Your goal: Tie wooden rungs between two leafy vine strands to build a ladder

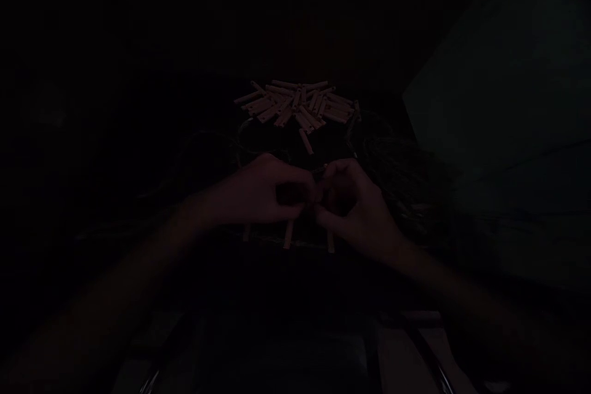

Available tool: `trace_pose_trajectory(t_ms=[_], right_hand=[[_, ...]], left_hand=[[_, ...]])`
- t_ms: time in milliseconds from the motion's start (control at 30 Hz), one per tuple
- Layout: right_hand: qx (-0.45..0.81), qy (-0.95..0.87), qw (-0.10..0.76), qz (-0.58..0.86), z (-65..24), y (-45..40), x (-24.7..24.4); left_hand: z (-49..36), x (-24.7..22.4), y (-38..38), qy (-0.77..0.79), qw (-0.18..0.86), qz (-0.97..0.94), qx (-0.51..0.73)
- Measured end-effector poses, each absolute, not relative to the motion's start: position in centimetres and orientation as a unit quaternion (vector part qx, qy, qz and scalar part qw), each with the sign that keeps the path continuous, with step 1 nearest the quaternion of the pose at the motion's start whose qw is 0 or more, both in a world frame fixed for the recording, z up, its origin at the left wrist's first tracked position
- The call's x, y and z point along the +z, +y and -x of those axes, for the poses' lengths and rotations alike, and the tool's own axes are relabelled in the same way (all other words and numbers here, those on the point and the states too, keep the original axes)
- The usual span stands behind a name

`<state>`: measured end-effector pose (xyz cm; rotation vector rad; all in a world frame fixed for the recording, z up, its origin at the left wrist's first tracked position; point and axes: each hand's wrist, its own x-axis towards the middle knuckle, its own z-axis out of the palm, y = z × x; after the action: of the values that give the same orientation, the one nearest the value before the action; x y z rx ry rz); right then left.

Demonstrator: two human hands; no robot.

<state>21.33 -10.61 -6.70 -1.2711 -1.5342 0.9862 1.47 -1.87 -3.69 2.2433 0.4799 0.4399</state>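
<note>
Because the one head view is very dim, every entry below is read from faint shapes.

Hands, two, both in view near the middle of the picture. Left hand (258,194): curled, not spread, its fingers (300,188) bent in toward the right hand. Right hand (355,209): likewise curled, its fingertips (321,212) reaching left to meet the other hand's. The two hands touch or nearly touch at the centre. Whether they grip anything there cannot be told, as the gap between them lies in shadow. A small pale sliver (319,168) shows just above the fingers, too dim to identify.

Pale wooden sticks, in three groups. Pile (295,104): one heap, far of the hands, the sticks crossing at many angles; roughly thirty, though the overlap prevents an exact count. Loose stick (305,140): one, lying alone, just near of the pile and between it and the hands. Stick ends (289,234): three, showing below the hands on the near side, set apart at left, middle and right, all roughly parallel.

Other items: one large dim panel (503,123), well to the right of the hands; pale strips (406,351) crossed by dark lines at the near edge of the view, their kind too dark to tell.
</note>
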Motion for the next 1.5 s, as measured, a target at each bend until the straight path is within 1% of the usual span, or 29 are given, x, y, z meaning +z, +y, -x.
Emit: trace_pose_trajectory(t_ms=[400,800,1067,1400,1500], right_hand=[[0.436,-0.605,0.435,0.505,-21.1,-10.8,-6.5],[0.402,-0.606,0.454,0.516,-20.8,-10.9,-6.5],[0.421,-0.589,0.454,0.519,-20.9,-10.6,-6.3],[0.426,-0.595,0.428,0.531,-20.8,-10.4,-6.3],[0.433,-0.596,0.419,0.53,-20.9,-10.4,-6.5]], left_hand=[[-1.6,-4.3,-2.2,0.189,0.402,-0.881,0.163],[-2.0,-4.3,-2.3,0.187,0.41,-0.875,0.179],[-1.9,-3.5,-2.4,0.166,0.368,-0.895,0.19],[-1.8,-4.5,-2.8,0.139,0.287,-0.923,0.214],[-1.9,-4.9,-2.8,0.131,0.278,-0.923,0.231]])
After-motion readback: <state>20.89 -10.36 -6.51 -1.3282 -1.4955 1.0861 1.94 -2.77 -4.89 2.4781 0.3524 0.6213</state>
